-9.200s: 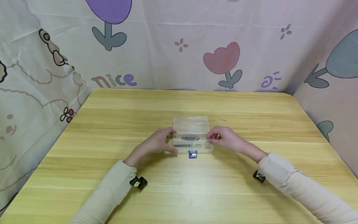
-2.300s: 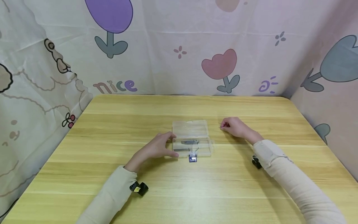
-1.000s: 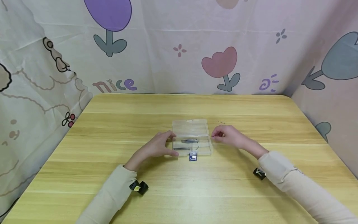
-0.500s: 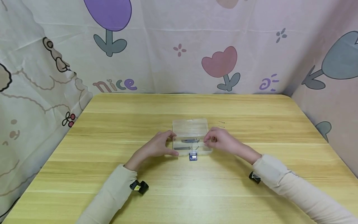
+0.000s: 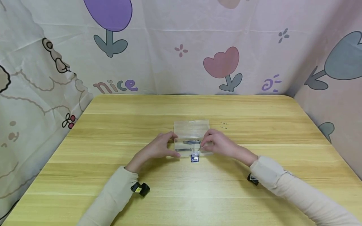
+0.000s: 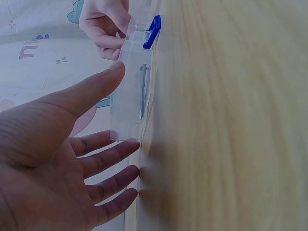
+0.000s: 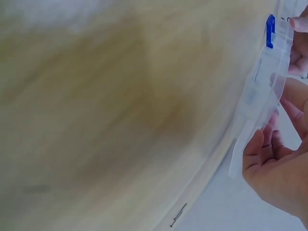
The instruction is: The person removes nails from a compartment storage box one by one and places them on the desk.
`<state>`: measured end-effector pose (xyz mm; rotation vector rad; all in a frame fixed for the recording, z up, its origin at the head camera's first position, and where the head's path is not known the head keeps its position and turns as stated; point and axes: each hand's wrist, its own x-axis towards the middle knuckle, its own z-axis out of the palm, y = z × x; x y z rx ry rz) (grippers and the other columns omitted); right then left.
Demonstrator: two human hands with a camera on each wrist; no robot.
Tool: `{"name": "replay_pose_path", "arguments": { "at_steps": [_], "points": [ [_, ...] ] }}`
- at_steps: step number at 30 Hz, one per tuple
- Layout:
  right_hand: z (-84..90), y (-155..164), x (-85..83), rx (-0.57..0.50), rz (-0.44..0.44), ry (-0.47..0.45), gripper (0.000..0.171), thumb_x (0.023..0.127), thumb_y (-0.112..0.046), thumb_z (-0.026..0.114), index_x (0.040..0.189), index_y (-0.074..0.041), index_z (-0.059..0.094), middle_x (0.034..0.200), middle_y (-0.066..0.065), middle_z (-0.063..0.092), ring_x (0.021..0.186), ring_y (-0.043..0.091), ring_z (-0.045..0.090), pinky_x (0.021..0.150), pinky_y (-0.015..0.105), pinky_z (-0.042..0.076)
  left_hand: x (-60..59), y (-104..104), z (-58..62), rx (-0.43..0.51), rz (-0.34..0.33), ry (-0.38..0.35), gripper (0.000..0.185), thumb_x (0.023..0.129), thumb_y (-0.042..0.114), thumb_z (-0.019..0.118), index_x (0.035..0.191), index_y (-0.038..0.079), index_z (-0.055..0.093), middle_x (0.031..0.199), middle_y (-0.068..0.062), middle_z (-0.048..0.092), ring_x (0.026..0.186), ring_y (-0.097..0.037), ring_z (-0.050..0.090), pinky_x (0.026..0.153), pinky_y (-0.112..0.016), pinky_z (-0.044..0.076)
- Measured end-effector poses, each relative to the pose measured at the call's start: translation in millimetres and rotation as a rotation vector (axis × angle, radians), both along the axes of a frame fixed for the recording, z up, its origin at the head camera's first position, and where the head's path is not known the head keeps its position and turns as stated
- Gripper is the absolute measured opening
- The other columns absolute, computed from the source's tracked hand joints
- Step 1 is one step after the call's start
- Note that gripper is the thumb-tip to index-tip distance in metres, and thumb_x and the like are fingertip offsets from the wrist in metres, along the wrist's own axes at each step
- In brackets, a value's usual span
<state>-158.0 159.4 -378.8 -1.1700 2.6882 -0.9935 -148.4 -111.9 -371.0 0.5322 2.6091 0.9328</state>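
Note:
A clear plastic box [image 5: 178, 155] lies with its lid [image 5: 191, 128] laid back behind it. My left hand [image 5: 157, 146] holds the box's left end, thumb along the front wall and forefinger at the back corner. My right hand [image 5: 219, 143] reaches into the right part of the box. Its curled thumb and forefinger pinch the upper end of a small nail [image 5: 199, 149]. Several larger nails [image 5: 192, 142] lie in the back compartment, and more long nails [image 5: 183, 149] in the front left one. The right fingertips are partly hidden by the box wall in the right wrist view.
Two small thin nails [image 5: 223, 125] lie on the wooden table [image 5: 169, 194], to the right of the lid. The box's blue latch [image 5: 195, 158] hangs down at the front. A patterned cloth [image 5: 158, 62] stands behind the table.
My right hand has come from beside the small nails to the box, then further left into it. A second small nail now shows on the table. The left hand has stayed put.

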Motion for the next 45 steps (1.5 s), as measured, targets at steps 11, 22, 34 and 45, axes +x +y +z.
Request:
{"name": "replay_pose_path", "arguments": {
  "at_steps": [11,22,34,45],
  "points": [
    [-1.9,-5.7,2.7,0.071,0.003,0.095,0.009,0.077,-0.008,0.081,0.085,-0.009,0.078,0.084,-0.003,0.06,0.082,0.017,0.054,0.073,0.031,0.045,-1.7,0.9,-2.2,0.005,0.002,-0.003,0.075,0.072,0.034,0.086,0.131,0.002,0.052,0.129,-0.014,0.056,0.119,-0.031,0.044,0.1,-0.049,0.036],
    [-4.1,-9.8,0.7,0.141,0.003,0.17,0.009,0.073,-0.011,0.083,0.079,-0.013,0.077,0.081,-0.005,0.058,0.079,0.014,0.054,0.072,0.031,0.045,-1.7,0.0,-1.8,0.011,0.0,0.0,0.075,0.072,0.034,0.086,0.131,0.001,0.052,0.129,-0.015,0.056,0.12,-0.033,0.044,0.101,-0.051,0.035],
    [-3.2,-6.6,-3.5,0.147,0.168,0.357,0.008,0.075,-0.012,0.082,0.08,-0.011,0.075,0.084,0.0,0.061,0.075,0.013,0.057,0.065,0.025,0.047,0.2,-0.4,-1.4,0.021,-0.012,-0.007,0.074,0.073,0.034,0.085,0.131,0.001,0.051,0.13,-0.015,0.056,0.122,-0.035,0.043,0.102,-0.052,0.033],
    [-2.8,-1.8,1.2,0.114,0.13,0.288,0.006,0.08,-0.011,0.078,0.082,-0.011,0.072,0.09,0.001,0.06,0.082,0.015,0.059,0.071,0.029,0.049,0.0,0.4,-2.4,0.016,0.004,0.002,0.074,0.072,0.034,0.086,0.129,0.002,0.052,0.13,-0.015,0.056,0.123,-0.035,0.043,0.103,-0.052,0.033]
  ]
}}
